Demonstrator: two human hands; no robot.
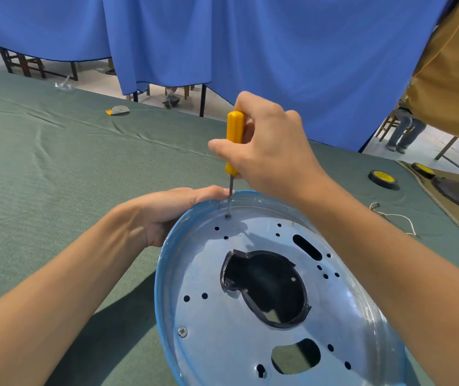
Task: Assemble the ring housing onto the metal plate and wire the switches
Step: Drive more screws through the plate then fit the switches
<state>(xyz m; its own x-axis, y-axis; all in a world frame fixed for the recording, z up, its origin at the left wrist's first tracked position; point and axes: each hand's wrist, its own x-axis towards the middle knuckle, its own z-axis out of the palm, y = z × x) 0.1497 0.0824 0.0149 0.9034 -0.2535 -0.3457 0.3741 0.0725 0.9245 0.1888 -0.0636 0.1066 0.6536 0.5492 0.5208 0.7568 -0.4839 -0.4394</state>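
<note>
Plate [208, 274]; left hand [167, 210] fingers curl round 11 o'clock rim; right hand [267, 151] fingers grip upright screwdriver [234, 129] on screw [228, 216].

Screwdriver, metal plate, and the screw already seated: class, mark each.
Screwdriver [235, 126]: head view, yellow handle.
Metal plate [208, 274]: head view, bare face left of centre hole.
Seated screw [182, 332]: head view, its cross head.

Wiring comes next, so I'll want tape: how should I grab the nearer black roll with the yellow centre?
Pinch the black roll across its outer rim from straight above: it lies flat on the green cloth, its sides low, with nothing touching it. The right hand is nearer, but it grips the screwdriver.
</note>
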